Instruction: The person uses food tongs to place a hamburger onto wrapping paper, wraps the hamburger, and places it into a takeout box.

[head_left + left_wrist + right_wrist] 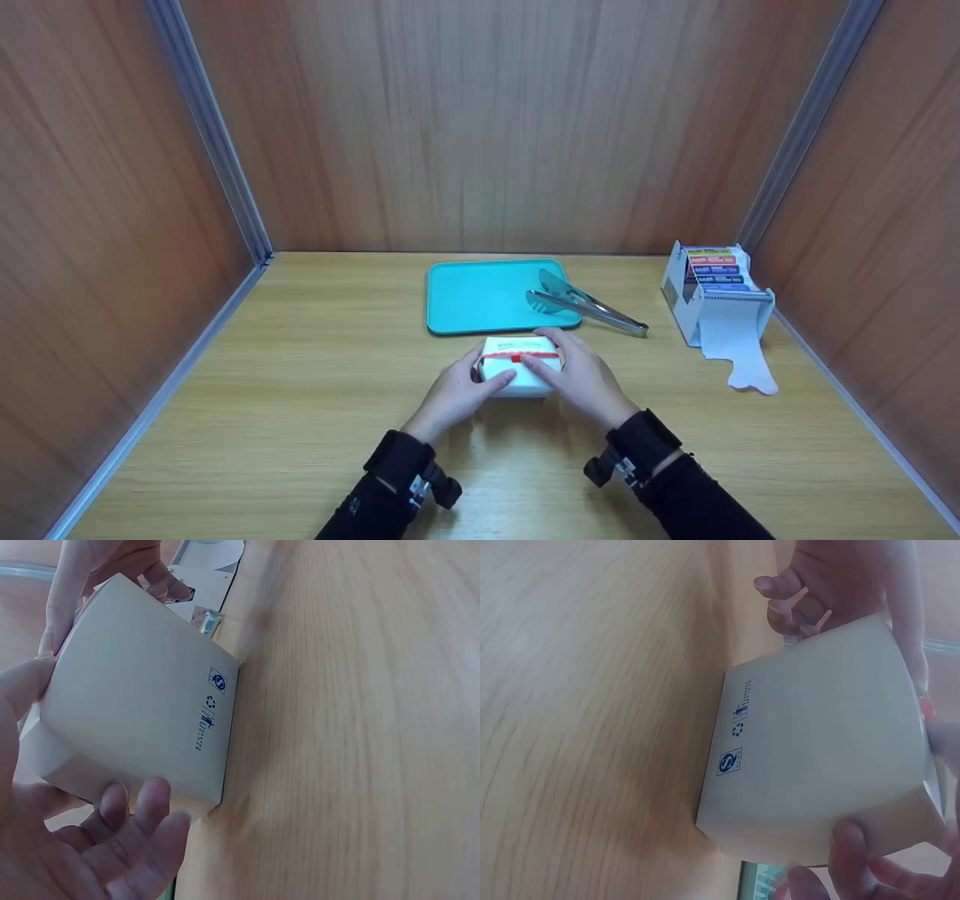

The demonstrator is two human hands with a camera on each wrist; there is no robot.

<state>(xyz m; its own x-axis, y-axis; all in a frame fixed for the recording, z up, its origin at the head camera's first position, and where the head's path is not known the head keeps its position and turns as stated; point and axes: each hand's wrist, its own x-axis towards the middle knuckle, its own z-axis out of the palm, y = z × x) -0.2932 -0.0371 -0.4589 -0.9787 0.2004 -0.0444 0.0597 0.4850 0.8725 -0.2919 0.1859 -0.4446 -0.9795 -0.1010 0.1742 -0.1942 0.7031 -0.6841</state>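
A small white carton (527,388) stands on the table in front of me, a red strip (525,353) across its top and a small red tab on that strip. My left hand (456,388) holds its left side, with the thumb over the top edge. On the opposite side my right hand (591,379) grips the carton, its thumb beside the red tab. Blue printed marks show low on the carton's near face (139,682) in the left wrist view. Curled fingers (849,859) lie against the carton's side in the right wrist view.
Behind the carton lies a turquoise tray (476,296). Metal tongs (604,312) rest across its right edge, handle end on the table. A white dispenser (679,296) with several coloured labels stands at right, a white sheet (731,341) hanging from it. Wood panels enclose the table.
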